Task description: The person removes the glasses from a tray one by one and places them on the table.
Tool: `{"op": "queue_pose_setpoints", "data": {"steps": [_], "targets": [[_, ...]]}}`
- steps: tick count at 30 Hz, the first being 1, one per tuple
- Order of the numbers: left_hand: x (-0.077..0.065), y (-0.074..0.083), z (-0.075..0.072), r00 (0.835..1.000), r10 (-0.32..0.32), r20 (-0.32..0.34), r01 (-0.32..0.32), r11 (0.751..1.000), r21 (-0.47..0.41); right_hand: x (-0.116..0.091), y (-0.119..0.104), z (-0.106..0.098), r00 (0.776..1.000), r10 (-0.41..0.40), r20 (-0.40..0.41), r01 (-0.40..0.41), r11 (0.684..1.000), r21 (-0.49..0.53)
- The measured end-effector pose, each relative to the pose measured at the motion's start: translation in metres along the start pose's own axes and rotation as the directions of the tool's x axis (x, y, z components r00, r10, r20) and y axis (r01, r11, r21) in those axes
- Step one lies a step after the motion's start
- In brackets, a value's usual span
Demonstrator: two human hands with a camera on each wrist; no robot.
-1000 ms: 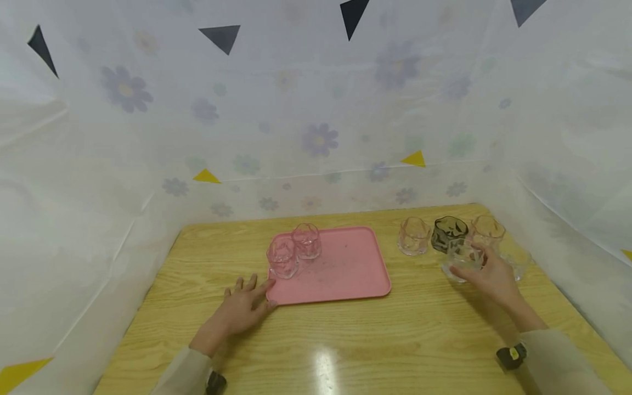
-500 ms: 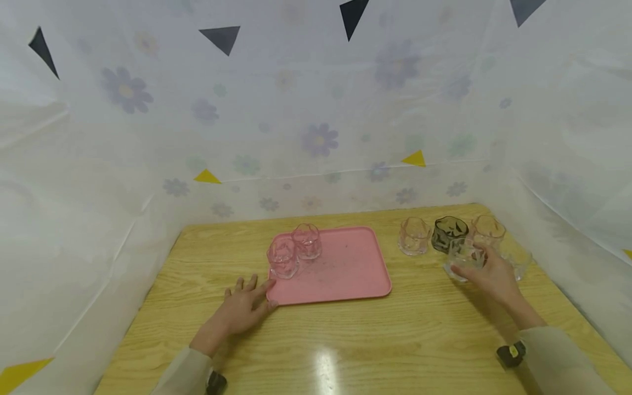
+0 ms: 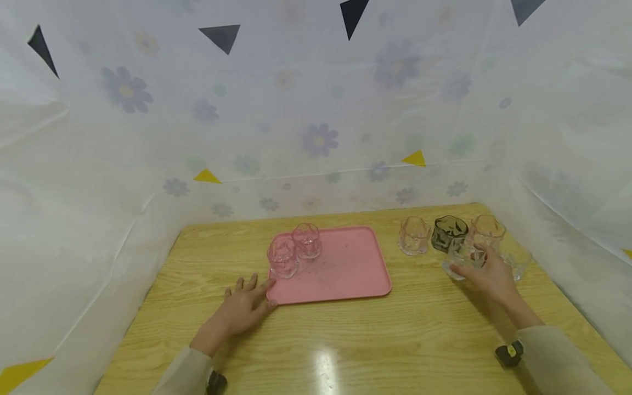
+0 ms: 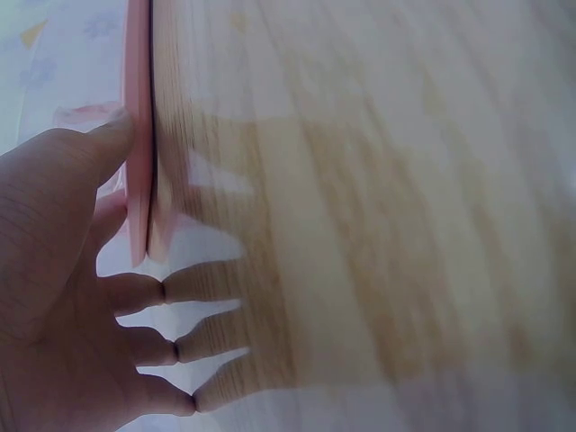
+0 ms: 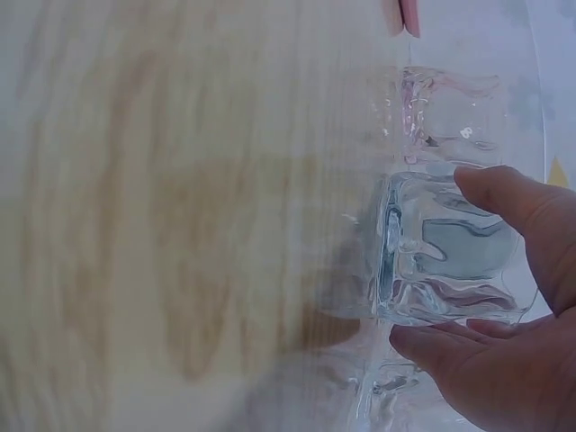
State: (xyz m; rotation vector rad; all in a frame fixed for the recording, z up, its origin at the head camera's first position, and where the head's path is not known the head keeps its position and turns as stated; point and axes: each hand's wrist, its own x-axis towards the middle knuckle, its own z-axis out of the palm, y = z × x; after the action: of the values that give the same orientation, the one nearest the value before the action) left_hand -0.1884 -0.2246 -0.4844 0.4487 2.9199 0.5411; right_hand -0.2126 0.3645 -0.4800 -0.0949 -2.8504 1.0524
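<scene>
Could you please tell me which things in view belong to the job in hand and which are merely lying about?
In the job, it seems:
clear glass tumbler, held in the right hand
pink tray, touched by the left hand
two tumblers on it

Lying about, or perhaps waiting:
smoky tumbler
two pinkish tumblers flanking it
pale tumbler partly behind the right hand

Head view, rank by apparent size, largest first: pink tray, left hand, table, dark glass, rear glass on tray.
1. Table
2. Pink tray
3. Left hand
Not ranked: dark glass and rear tray glass. They look close in size, and the dark one is partly overlapped.
</scene>
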Motion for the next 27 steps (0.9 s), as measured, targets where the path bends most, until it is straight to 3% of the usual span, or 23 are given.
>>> {"op": "queue_pose_setpoints", "data": {"steps": [11,21,27], "targets": [[0.001,-0.002,0.002,1.000,0.006,-0.002,-0.006,1.000,0.004,-0.003,-0.005,-0.005,1.000,-0.025,-0.018,0.025,0.999,0.035],[0.001,-0.002,0.001,1.000,0.009,-0.012,-0.009,1.000,0.015,-0.002,-0.031,-0.017,0.999,-0.021,-0.045,0.023,0.998,0.053],[0.000,0.000,0.001,1.000,0.005,-0.007,-0.005,1.000,0.011,0.000,-0.049,-0.016,0.995,-0.060,-0.075,0.061,0.998,0.022]]}}
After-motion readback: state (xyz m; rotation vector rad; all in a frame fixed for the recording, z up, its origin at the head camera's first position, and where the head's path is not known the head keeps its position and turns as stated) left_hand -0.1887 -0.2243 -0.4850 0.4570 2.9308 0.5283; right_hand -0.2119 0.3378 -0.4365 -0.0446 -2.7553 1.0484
